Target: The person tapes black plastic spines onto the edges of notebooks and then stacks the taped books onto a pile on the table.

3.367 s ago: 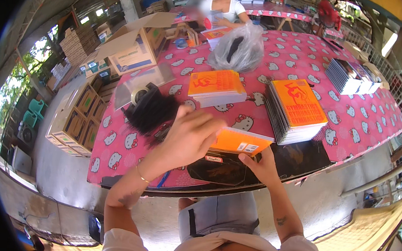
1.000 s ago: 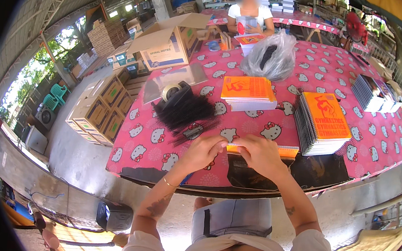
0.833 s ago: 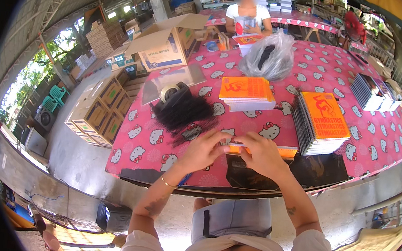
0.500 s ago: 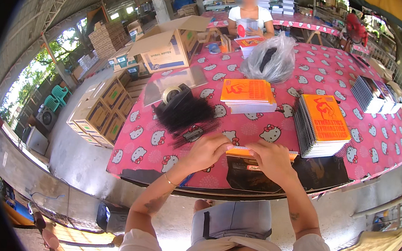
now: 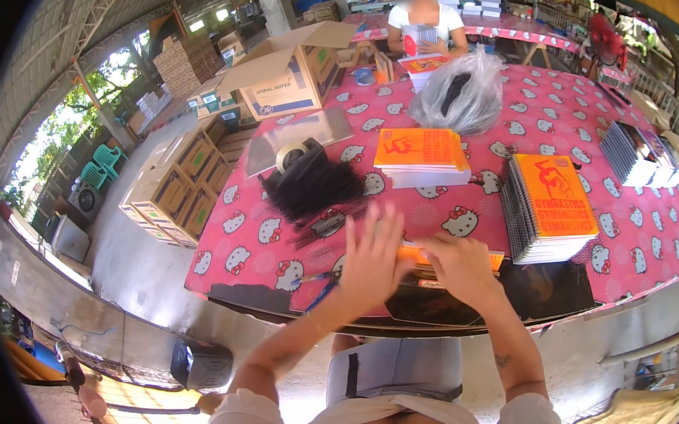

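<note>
An orange-covered notebook (image 5: pixel 410 253) stands or lies edge-on near the table's front edge, mostly hidden by my hands. My right hand (image 5: pixel 461 265) is closed on its upper edge with fingers and thumb. My left hand (image 5: pixel 374 251), slightly blurred, is stretched flat with fingers apart at the notebook's left end; whether it touches is unclear. Beneath lie dark boards (image 5: pixel 546 295). A blue-handled hand tool (image 5: pixel 319 294) rests left of my left hand. Farther off is a heap of black spiral coils (image 5: pixel 313 193). To the right stands a stack of spiral-bound orange notebooks (image 5: pixel 554 202).
A stack of unbound orange-covered books (image 5: pixel 423 156) sits mid-table, a tape dispenser (image 5: pixel 295 160) by the coils. Behind are a clear plastic bag (image 5: pixel 459 93) and an open carton (image 5: pixel 290 78). More notebooks (image 5: pixel 643 156) lie far right. A person (image 5: pixel 427 26) sits across the pink-covered table (image 5: pixel 525 115).
My left hand has opened out of its pinch and moved right, its fingers now spread. My right hand stays on the notebook. The blue-handled tool is more exposed.
</note>
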Action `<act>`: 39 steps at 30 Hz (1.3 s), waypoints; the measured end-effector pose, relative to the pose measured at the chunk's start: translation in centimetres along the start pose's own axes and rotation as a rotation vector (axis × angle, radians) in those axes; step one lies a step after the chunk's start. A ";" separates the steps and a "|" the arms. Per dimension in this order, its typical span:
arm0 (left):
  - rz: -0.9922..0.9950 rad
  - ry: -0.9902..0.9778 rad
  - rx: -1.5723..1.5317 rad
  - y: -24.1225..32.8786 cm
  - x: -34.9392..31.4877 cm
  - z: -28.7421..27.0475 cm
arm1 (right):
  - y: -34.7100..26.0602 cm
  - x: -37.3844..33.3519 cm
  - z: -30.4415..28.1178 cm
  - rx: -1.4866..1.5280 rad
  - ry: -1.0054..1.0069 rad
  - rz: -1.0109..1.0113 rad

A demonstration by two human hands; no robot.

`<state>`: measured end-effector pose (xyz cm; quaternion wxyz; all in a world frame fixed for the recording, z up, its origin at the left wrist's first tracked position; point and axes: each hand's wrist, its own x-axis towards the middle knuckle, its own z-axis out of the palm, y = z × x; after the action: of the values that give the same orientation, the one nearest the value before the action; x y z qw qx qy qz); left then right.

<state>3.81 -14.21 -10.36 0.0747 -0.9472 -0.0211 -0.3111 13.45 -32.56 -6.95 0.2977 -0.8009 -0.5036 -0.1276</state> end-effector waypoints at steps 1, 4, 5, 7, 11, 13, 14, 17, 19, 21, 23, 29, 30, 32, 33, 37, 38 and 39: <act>0.050 -0.102 -0.128 1.7 -3.8 0.7 | 0.3 0.0 0.0 0.008 0.022 0.000; 0.126 -0.094 -0.305 1.8 -4.9 0.7 | 0.3 0.1 0.8 0.059 0.034 -0.016; 0.029 -0.013 -0.168 0.0 0.2 0.0 | 0.3 0.0 0.3 0.049 0.028 -0.007; -0.012 0.025 0.062 -0.6 3.2 -0.9 | 0.0 0.1 -1.1 0.066 -0.003 0.002; 0.140 -0.476 -0.257 3.4 -5.6 -0.9 | 1.3 -1.8 -2.9 -0.122 0.262 -0.042; 0.130 -0.331 -0.156 1.6 -0.2 -1.4 | 2.2 -2.3 -2.7 -0.018 0.001 -0.002; 0.113 -0.170 -0.038 0.2 2.8 -1.7 | 2.2 -2.2 -2.6 -0.018 0.001 0.000; 0.216 -0.093 -0.102 2.3 -3.6 1.1 | 3.0 -2.3 -2.5 -0.020 0.015 -0.001; 0.275 -0.398 -0.219 3.5 -3.6 -1.0 | 2.7 -2.3 -2.1 0.019 0.074 -0.043; 0.238 -0.276 -0.134 1.6 1.3 -0.8 | 2.6 -1.5 -2.6 0.014 0.031 -0.020; 0.154 -0.046 0.025 0.7 4.4 -0.4 | 2.8 -1.8 -2.5 0.007 -0.027 0.013; 0.210 -0.165 -0.115 1.7 3.6 -0.6 | 2.2 -2.1 -3.2 -0.048 -0.068 0.065; 0.133 0.042 0.004 1.2 5.1 -0.3 | 2.3 -2.2 -3.3 -0.020 -0.001 0.026; 0.170 -0.043 -0.034 2.8 1.9 -0.2 | 3.0 -3.3 -3.3 0.009 0.060 -0.013; 0.225 -0.115 -0.064 3.9 -0.1 -0.2 | 4.1 -4.8 -3.5 0.284 0.125 0.077; 0.298 -0.135 -0.074 3.6 3.4 -0.7 | 6.7 -7.4 0.9 0.913 0.190 0.330; 0.251 0.004 -0.008 3.2 5.6 -0.6 | 7.1 -7.7 1.4 0.962 0.174 0.391; 0.305 -0.140 -0.008 4.3 3.7 -0.5 | 6.6 -7.4 1.4 0.967 0.208 0.423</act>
<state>6.84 -18.51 -8.35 0.1157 -0.9591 0.1188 -0.2293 15.74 -39.18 -14.10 0.7001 -0.6396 -0.3004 0.1032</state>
